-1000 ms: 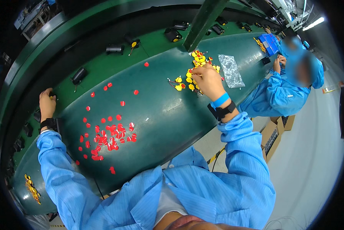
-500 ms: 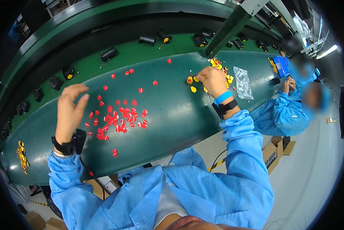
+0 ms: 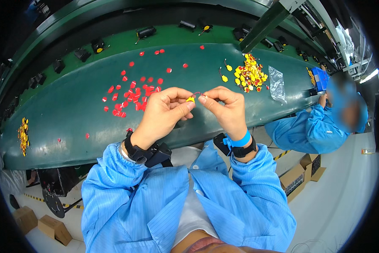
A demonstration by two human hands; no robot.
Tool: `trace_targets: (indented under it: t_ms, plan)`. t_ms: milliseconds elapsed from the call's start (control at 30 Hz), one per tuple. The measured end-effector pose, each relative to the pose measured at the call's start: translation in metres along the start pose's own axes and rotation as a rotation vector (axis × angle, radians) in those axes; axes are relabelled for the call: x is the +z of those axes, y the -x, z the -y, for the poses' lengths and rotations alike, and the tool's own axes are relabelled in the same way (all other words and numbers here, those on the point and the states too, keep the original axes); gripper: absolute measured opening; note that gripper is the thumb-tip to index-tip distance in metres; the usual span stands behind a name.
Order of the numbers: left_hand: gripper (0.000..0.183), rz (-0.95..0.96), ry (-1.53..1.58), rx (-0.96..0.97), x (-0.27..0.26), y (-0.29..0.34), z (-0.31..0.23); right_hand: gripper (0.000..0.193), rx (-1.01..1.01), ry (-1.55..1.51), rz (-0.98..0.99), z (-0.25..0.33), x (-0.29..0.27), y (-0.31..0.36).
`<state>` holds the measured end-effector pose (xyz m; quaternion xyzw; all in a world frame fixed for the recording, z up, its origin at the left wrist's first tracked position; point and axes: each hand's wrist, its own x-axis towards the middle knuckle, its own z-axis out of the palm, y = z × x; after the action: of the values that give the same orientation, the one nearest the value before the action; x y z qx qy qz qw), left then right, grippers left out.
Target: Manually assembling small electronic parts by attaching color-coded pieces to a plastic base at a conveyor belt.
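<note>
Both my hands meet above the dark green work surface (image 3: 67, 114). Between the thumb and fingers of my left hand (image 3: 162, 114) is a small yellow wired disc (image 3: 191, 100). My right hand (image 3: 228, 110) pinches the end of its thin dark reddish wire. Beyond my left hand, many small red round pieces with white stripes (image 3: 134, 95) lie scattered. Past my right hand is a heap of yellow and red wired discs (image 3: 251, 72), with a loose yellow disc (image 3: 225, 78) beside it.
A clear plastic bag (image 3: 276, 84) lies right of the heap. A co-worker in blue (image 3: 316, 128) sits farther right by a blue bin (image 3: 322, 79). Black cylinders (image 3: 146, 32) line the far green strip, near a green post (image 3: 263, 27). Another yellow heap (image 3: 23, 137) lies far left.
My right hand has come back from beside the yellow heap with a wired disc. My left hand has moved right from beside the red pieces and now holds the disc too. The view has shifted.
</note>
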<state>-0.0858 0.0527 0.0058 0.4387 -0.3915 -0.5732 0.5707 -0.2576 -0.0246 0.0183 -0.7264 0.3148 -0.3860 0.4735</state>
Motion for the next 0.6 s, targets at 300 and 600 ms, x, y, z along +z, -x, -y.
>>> trace_targets:
  t_ms: [300,600]
  plan:
    - [0.024,-0.013,-1.089,0.762,-0.006,0.025,0.003,0.022,0.452,-0.301,0.45,0.008,-0.004,0.014]
    - [0.044,0.031,-1.181,0.889,-0.011,0.038,0.003,0.017,0.466,-0.536,0.386,-0.006,0.017,0.031]
